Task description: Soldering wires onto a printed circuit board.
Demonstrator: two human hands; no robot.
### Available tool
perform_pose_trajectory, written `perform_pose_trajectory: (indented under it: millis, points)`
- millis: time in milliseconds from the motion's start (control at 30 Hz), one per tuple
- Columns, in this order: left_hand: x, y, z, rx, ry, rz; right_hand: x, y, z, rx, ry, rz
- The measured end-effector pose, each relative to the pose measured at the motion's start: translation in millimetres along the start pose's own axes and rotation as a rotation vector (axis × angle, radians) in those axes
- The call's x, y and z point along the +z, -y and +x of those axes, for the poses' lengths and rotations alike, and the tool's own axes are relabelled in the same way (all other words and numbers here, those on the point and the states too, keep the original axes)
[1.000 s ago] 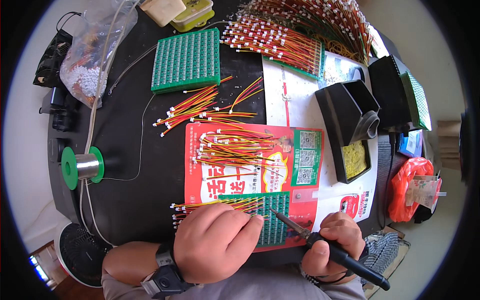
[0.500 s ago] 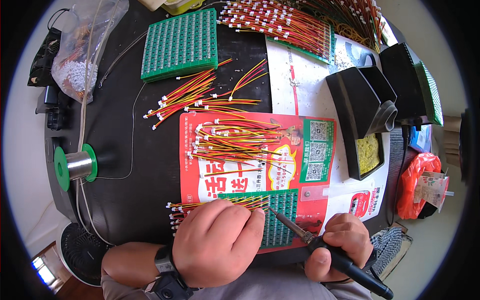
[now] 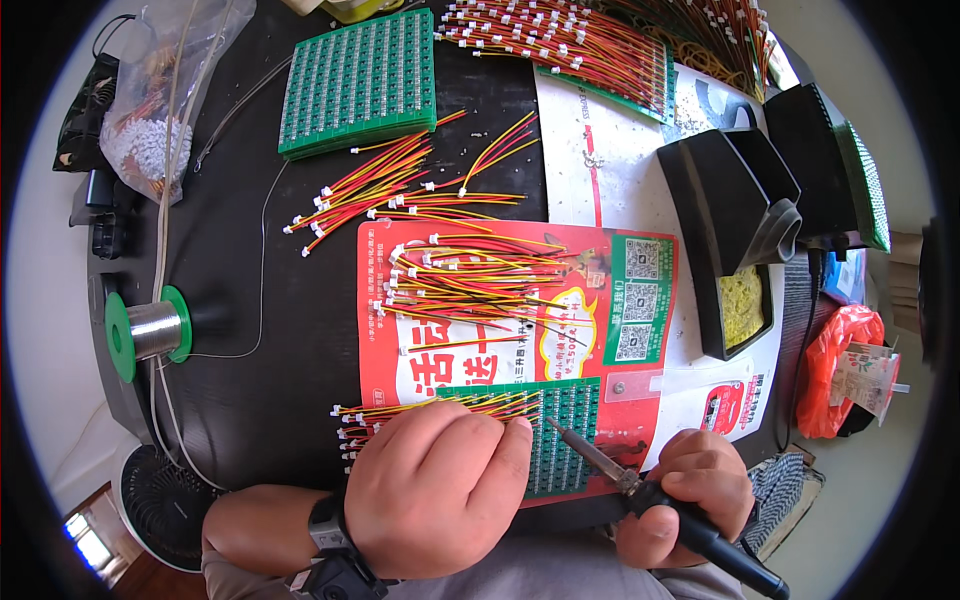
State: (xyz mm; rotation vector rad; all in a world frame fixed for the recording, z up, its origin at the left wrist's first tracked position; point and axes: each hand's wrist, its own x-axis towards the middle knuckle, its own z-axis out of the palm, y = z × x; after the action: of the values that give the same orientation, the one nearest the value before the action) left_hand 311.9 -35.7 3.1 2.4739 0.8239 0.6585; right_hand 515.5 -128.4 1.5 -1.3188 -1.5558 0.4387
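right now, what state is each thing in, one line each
Left hand: curled over the green rectangular circuit board; grip hidden
Right hand: closed around the black-handled soldering iron
Soldering iron: tip pointed toward the board
Circuit board: flat, partly covered by yellow and red wires
Green-flanged solder spool: on its side, strand unwound
Yellow sponge: in a black tray
Round black fan: cannot tell if running

Bright light fills the fisheye-bent, dark-cornered view.
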Motion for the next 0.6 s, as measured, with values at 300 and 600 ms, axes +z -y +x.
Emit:
perform_pose_trajectory:
  millis: [300,600]
  points:
    - [0.8,-2.0,0.7,-0.005,-0.057,-0.035,3.3,-1.2,-0.5,0.01,-0.083,-0.013]
    - [0.9,0.5,-0.3,-0.006,-0.033,-0.074,1.4,-1.6,2.1,-0.003,-0.043,-0.015]
